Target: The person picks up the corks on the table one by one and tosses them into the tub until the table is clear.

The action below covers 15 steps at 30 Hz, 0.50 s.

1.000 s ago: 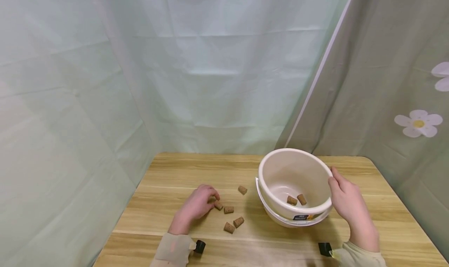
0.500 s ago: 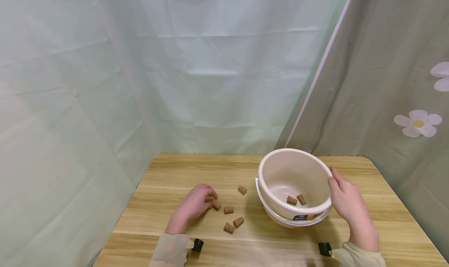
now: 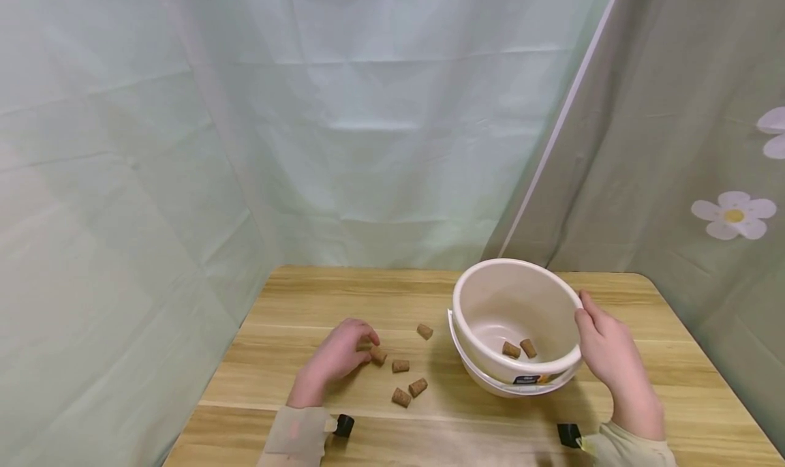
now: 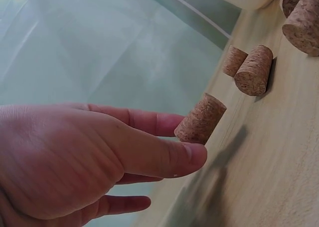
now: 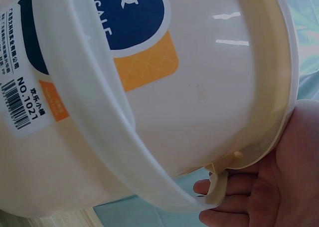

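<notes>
The left hand holds a tapered cork stopper, its thumb on the near side and its index finger meeting the other end; the remaining fingers trail loosely behind. The shadow lies apart from the stopper, so it seems raised off the table. To do this well, the pinch would best sit nearer the stopper's middle, since the tips bear on one end and the tapered side could roll or pivot out. Lifting with a level wrist should spare the neighbours a knock.

Just to the right of those fingertips lies a second stopper. Nearer the person, a close pair lies to the right of the hand, and a single stopper sits farther out, beyond and to the right.

Well to the right is the pale plastic bucket, with two stoppers inside. The right hand is clamped on its rim, fingers beside the lug of the handle. Steady pressure there should stop the bucket from swinging or tipping.

The left fingertip contact is partly covered by the stopper and thumb. The bucket's near wall hides part of its floor, so further stoppers there cannot be ruled out. Whether its base sits flat is unclear, and the printed label is cut off in the right wrist view.
</notes>
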Each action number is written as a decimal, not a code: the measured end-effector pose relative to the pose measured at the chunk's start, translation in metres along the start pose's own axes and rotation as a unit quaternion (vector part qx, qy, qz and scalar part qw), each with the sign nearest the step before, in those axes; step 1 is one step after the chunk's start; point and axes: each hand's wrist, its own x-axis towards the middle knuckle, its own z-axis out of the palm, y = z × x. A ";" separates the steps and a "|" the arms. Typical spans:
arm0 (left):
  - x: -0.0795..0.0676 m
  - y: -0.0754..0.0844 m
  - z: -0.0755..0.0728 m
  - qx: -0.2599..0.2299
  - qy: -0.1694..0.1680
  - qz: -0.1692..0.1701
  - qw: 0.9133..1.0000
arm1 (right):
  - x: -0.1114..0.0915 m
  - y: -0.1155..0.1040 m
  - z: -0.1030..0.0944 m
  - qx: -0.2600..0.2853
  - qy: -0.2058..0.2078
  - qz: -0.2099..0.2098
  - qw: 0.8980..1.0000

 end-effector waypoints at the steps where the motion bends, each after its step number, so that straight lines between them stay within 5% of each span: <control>1: 0.000 0.000 0.000 -0.001 0.001 0.000 1.000 | 0.000 0.000 0.000 0.000 0.001 -0.001 1.000; 15: -0.001 0.002 -0.004 -0.011 0.013 0.002 1.000 | 0.000 -0.001 -0.001 -0.002 0.002 -0.004 1.000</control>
